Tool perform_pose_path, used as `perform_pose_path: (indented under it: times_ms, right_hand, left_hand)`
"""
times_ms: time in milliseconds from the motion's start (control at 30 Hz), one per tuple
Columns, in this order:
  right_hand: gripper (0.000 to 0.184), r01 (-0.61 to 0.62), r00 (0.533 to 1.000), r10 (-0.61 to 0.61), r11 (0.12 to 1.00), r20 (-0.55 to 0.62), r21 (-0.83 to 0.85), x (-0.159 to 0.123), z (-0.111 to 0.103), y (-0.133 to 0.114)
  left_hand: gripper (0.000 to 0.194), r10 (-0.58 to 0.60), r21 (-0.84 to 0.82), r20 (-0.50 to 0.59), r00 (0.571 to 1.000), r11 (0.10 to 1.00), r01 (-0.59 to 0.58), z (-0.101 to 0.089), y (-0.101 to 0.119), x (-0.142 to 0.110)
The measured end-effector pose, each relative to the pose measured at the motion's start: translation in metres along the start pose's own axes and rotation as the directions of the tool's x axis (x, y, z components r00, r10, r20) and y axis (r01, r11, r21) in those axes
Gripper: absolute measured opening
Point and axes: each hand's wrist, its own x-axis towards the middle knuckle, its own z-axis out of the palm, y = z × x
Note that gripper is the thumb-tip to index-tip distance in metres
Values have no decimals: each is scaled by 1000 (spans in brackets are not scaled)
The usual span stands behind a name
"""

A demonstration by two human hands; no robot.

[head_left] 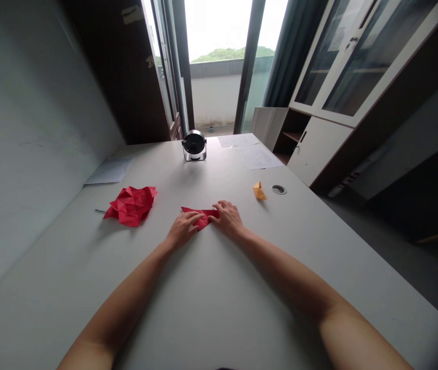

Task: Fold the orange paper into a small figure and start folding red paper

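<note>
A folded piece of red paper (203,221) lies on the white table in front of me, with a long straight far edge and a point towards me. My left hand (182,229) is closed on its left part, fingers across the top and thumb at the near side. At the right end, my right hand (229,218) grips the paper between thumb and fingers. Both hands partly cover the paper, so its exact folds are hidden.
Crumpled, creased red paper (132,205) sits to the left, a dark thin stick end beside it. On the right are a small orange folded paper (259,190) and a round cable hole (279,189). A small black fan-like device (194,144) and paper sheets (255,154) stand farther back.
</note>
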Motion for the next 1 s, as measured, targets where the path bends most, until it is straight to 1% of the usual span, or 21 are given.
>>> perform_pose_path:
  times_ms: [67, 133, 200, 233, 300, 333, 367, 400, 467, 567, 633, 733, 800, 867, 933, 1000]
  right_hand:
    - [37, -53, 999, 53, 998, -4, -36, 2, -1, 4]
    - [30, -107, 994, 106, 992, -16, -61, 3, -2, 8]
    - [28, -112, 993, 111, 992, -29, -59, 3, -5, 9]
    - [28, -74, 997, 73, 996, -25, -46, 3, -6, 8]
    - [32, 64, 998, -64, 998, -1, -5, 1, -6, 4]
    - [35, 133, 991, -133, 991, 14, 18, 0, -5, 1]
    - [39, 165, 986, -166, 986, 21, 36, -1, -5, -1]
    - [41, 164, 986, -166, 985, 24, 47, -1, -4, -2]
    - [42, 95, 995, -96, 994, 14, 49, -1, -3, -2]
    - [29, 4, 1000, -4, 1000, 0, 24, 2, -5, 2]
    - [20, -19, 1000, 19, 1000, -6, 9, 2, -8, 3]
    - [17, -37, 999, 37, 999, -16, 22, 2, -12, 0]
    - [16, -67, 998, 69, 995, -15, 77, 1, -14, -4]
    - [15, -116, 993, 116, 979, 10, 169, 1, -15, -6]
    - [15, -173, 985, 156, 941, 79, 291, 2, -17, -6]
    - [15, -223, 972, 165, 872, 168, 437, 3, -19, -4]
  left_hand:
    - [35, 31, 14, 15, 999, 999, -32, 1, -2, 0]
    - [31, 40, 20, 16, 999, 999, -40, 2, -3, -1]
    - [31, 42, 15, 10, 999, 999, -42, 3, -4, -1]
    - [31, 44, 11, 7, 999, 999, -44, 3, -4, -1]
    - [30, 47, 1, 3, 999, 999, -47, 3, -5, -1]
    - [29, 46, -2, 3, 999, 999, -46, 3, -5, -1]
    - [29, 42, -5, 4, 999, 999, -42, 3, -5, -1]
    - [29, 38, -5, 8, 999, 999, -38, 2, -4, -1]
    - [28, 25, -3, 14, 1000, 1000, -25, 2, -4, -1]
    - [27, 13, -3, 18, 1000, 1000, -13, 0, -2, 0]
    - [26, 12, -3, 17, 1000, 1000, -12, 0, -2, 0]
    - [25, 15, 1, 9, 1000, 1000, -15, 0, -2, 0]
    - [25, 13, 9, 3, 1000, 1000, -13, 0, -2, -1]
    - [24, 3, 17, 1, 1000, 1000, -3, 0, -3, -2]
    - [26, -19, 21, -3, 1000, 1000, 19, 0, -4, -2]
    - [33, -54, 18, -17, 998, 998, 55, 0, -4, -3]
